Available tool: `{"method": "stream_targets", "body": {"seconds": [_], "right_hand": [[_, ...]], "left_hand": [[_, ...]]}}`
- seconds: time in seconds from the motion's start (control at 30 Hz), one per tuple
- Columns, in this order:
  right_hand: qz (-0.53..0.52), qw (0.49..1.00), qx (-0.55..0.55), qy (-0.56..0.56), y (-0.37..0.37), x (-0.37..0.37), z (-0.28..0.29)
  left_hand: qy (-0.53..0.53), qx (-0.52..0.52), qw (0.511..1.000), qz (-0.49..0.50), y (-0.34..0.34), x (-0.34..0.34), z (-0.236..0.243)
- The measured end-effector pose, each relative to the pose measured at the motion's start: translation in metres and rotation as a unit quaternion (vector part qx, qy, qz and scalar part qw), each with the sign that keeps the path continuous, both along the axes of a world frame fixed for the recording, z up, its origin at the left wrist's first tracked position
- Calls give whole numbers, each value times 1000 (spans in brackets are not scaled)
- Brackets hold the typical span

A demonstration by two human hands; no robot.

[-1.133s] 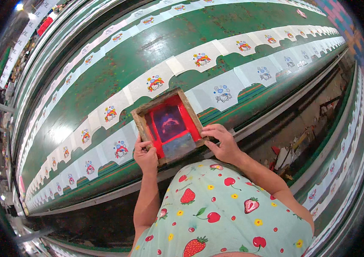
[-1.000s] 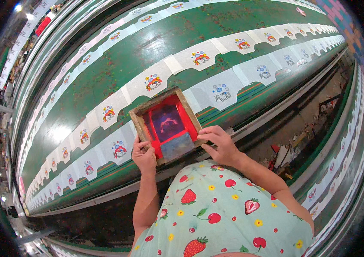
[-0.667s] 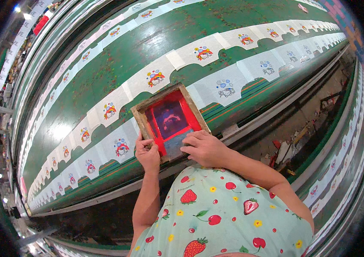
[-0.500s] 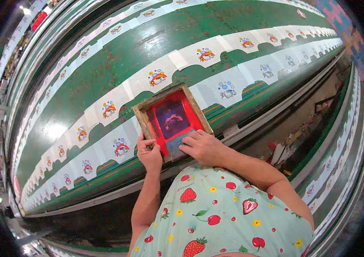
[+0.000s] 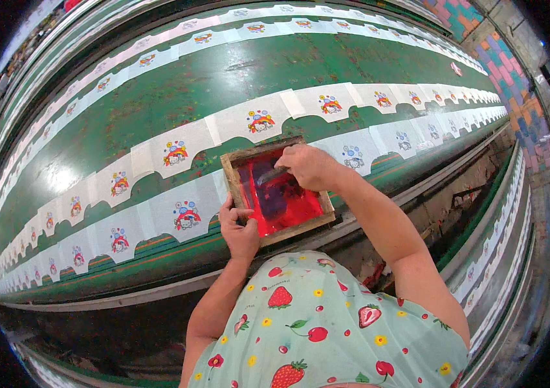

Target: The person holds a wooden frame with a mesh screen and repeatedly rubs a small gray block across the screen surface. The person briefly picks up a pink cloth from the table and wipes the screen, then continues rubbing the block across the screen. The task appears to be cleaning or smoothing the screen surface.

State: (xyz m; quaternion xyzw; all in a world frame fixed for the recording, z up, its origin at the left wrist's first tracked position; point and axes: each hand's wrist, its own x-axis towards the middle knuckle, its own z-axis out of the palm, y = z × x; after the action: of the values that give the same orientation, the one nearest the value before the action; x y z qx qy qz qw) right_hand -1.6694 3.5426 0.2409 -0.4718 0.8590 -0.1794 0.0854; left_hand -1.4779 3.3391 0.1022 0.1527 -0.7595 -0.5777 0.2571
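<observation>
The right hand (image 5: 310, 169) hides part of the frame's far right side and most of a dark scraper (image 5: 274, 176); its fingers close on the scraper, their tips out of sight. Under the left hand (image 5: 240, 234) a bit of the frame's near left side is covered, its fingers pinching that edge. What the mesh shows is hard to make out beneath the ink.

The wooden frame (image 5: 239, 156), worn and stained, lies between both hands' fingers over the near edge of the green desk (image 5: 171, 97). Inside it is glossy red ink (image 5: 302, 208) around a dark purple patch.

Left of the left fingers, and beyond the right ones, run rows of white cloth pieces (image 5: 214, 195) with colourful prints. The right forearm blocks some of the desk's near edge.
</observation>
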Motion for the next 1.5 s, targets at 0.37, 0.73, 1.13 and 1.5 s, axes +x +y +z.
{"method": "stream_targets", "body": {"seconds": [0.37, 0.73, 1.13, 1.5], "right_hand": [[-27, 994, -26, 99, -8, 11, -29], [-31, 994, -60, 90, 28, 126, -24], [-112, 973, -203, 17, 82, 146, -32], [-289, 905, -308, -55, 224, 110, -66]], "left_hand": [[-25, -20, 999, -13, 0, 2, 2], [-9, -42, 999, -17, -2, 2, 1], [-25, -53, 998, -14, 3, 0, 27], [46, -74, 996, -22, 125, -54, 23]]}}
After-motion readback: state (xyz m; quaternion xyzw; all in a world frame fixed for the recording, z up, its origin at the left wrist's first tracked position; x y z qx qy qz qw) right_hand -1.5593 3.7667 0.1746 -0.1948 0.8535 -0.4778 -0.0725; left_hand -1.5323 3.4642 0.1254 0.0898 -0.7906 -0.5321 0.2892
